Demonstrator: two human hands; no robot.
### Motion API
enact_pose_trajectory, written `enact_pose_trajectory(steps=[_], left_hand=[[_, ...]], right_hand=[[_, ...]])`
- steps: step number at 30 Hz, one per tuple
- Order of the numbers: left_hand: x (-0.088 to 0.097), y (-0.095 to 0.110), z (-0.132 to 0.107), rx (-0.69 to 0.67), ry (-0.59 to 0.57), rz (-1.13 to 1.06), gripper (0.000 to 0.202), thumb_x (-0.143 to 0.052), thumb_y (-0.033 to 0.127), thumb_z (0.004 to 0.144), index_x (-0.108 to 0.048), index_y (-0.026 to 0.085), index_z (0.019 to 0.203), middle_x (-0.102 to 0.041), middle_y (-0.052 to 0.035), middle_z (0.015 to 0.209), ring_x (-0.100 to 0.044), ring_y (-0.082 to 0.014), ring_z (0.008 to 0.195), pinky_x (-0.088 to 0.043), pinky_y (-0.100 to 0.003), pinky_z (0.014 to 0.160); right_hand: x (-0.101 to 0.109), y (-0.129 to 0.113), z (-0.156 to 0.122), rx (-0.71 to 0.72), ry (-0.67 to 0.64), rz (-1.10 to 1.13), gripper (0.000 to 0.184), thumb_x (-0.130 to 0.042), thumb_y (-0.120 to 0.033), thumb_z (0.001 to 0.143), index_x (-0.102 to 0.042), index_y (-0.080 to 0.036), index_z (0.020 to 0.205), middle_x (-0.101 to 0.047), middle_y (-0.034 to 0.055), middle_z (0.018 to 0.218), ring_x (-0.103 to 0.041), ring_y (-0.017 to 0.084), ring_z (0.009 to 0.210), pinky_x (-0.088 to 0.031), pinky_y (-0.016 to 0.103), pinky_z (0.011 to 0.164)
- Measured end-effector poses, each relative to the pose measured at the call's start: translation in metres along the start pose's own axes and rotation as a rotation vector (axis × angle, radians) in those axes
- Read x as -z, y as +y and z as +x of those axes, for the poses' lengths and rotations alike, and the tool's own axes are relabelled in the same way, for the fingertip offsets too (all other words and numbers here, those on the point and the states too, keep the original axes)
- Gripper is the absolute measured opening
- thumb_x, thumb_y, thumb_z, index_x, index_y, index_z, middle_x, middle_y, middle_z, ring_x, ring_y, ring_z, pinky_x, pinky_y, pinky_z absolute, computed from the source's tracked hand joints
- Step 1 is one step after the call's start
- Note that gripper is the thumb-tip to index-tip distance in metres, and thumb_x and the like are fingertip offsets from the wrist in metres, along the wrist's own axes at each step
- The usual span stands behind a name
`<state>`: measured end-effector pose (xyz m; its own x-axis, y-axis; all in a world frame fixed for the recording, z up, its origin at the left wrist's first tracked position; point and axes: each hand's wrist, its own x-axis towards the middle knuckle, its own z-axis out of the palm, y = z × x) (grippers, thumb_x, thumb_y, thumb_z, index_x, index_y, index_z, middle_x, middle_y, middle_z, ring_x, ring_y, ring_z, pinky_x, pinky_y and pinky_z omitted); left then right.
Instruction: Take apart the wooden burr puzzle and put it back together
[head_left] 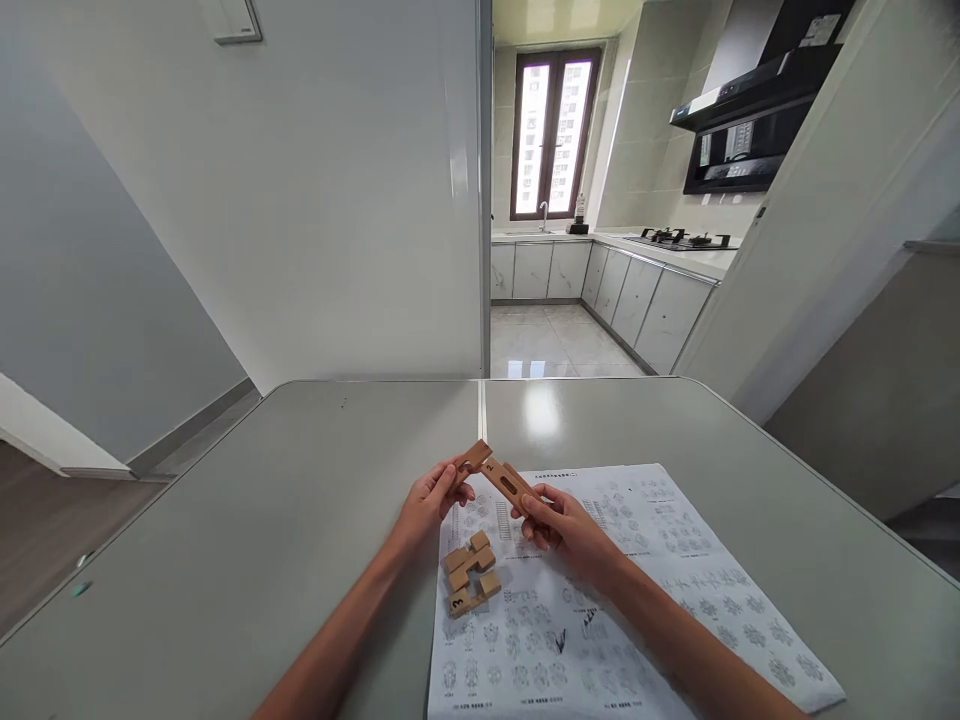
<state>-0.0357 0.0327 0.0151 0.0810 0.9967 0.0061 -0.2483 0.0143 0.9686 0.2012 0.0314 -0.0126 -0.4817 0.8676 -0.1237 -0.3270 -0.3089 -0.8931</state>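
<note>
In my left hand (430, 500) is a notched wooden puzzle piece (474, 457), pinched between thumb and fingers. My right hand (559, 522) grips a longer wooden puzzle piece (506, 484) marked "2", with a slot along its face. The ends of the two pieces meet or overlap; whether they interlock I cannot tell. Below them, a notched wooden piece marked "3" (459, 603) lies with other blocky wood (457, 562) on a printed sheet (675, 560). The fingertips behind the held pieces are partly hidden.
The sheet shows rows of small diagrams and lies on a grey table (337, 440) with a seam down its middle. A small green bit (81, 589) sits near the left edge. Beyond the table are a white wall panel (337, 200) and a kitchen with a stove (682, 239).
</note>
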Motion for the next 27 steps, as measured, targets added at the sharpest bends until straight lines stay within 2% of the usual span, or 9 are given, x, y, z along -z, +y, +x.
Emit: enact_pose_trajectory(steps=[4, 10, 16, 21, 24, 27], left_hand=[[-0.001, -0.002, -0.002, 0.029, -0.021, -0.020, 0.051, -0.076, 0.046, 0.088, -0.070, 0.017, 0.130, -0.072, -0.0148, 0.126, -0.067, -0.0187, 0.087, -0.049, -0.034, 0.085], [-0.002, -0.002, -0.002, 0.026, -0.048, 0.046, 0.051, -0.075, 0.046, 0.089, -0.069, 0.018, 0.132, -0.071, -0.0153, 0.129, -0.070, -0.0214, 0.092, -0.051, -0.035, 0.086], [-0.004, 0.001, -0.005, 0.047, -0.131, 0.121, 0.053, -0.072, 0.047, 0.091, -0.065, 0.018, 0.135, -0.074, -0.0130, 0.119, -0.072, -0.0222, 0.095, -0.053, -0.034, 0.086], [-0.007, 0.002, -0.007, 0.054, -0.165, 0.133, 0.051, -0.071, 0.050, 0.092, -0.066, 0.016, 0.129, -0.069, -0.0168, 0.131, -0.073, -0.0203, 0.086, -0.054, -0.030, 0.072], [-0.008, 0.003, -0.008, 0.069, -0.194, 0.150, 0.050, -0.070, 0.053, 0.091, -0.065, 0.015, 0.123, -0.069, -0.0184, 0.130, -0.072, -0.0182, 0.079, -0.053, -0.028, 0.064], [-0.011, 0.005, -0.009, 0.096, -0.227, 0.185, 0.050, -0.070, 0.055, 0.090, -0.063, 0.015, 0.120, -0.070, -0.0181, 0.128, -0.073, -0.0180, 0.077, -0.054, -0.027, 0.062]], right_hand=[[-0.001, -0.001, 0.001, 0.007, 0.035, 0.004, 0.041, -0.083, -0.054, 0.081, -0.066, -0.018, 0.091, -0.073, 0.0075, 0.096, -0.058, 0.011, 0.061, -0.039, 0.025, 0.051], [-0.005, -0.005, 0.000, 0.042, 0.042, -0.016, 0.048, -0.082, -0.056, 0.081, -0.069, -0.020, 0.109, -0.073, 0.0061, 0.096, -0.058, 0.011, 0.061, -0.039, 0.025, 0.050], [-0.006, -0.004, -0.001, 0.048, 0.005, -0.109, 0.044, -0.078, -0.056, 0.084, -0.074, -0.017, 0.104, -0.073, 0.0097, 0.097, -0.059, 0.014, 0.066, -0.042, 0.026, 0.053], [-0.004, 0.000, 0.000, 0.136, 0.155, -0.108, 0.047, -0.079, -0.058, 0.082, -0.071, -0.017, 0.103, -0.074, 0.0101, 0.096, -0.055, 0.014, 0.062, -0.043, 0.029, 0.054], [-0.002, -0.001, 0.001, 0.173, 0.237, -0.108, 0.043, -0.080, -0.056, 0.082, -0.066, -0.018, 0.097, -0.075, 0.0103, 0.098, -0.051, 0.012, 0.058, -0.043, 0.029, 0.054], [-0.003, -0.003, 0.000, 0.199, 0.263, -0.146, 0.042, -0.079, -0.057, 0.083, -0.062, -0.019, 0.095, -0.075, 0.0108, 0.102, -0.052, 0.012, 0.058, -0.043, 0.029, 0.053]])
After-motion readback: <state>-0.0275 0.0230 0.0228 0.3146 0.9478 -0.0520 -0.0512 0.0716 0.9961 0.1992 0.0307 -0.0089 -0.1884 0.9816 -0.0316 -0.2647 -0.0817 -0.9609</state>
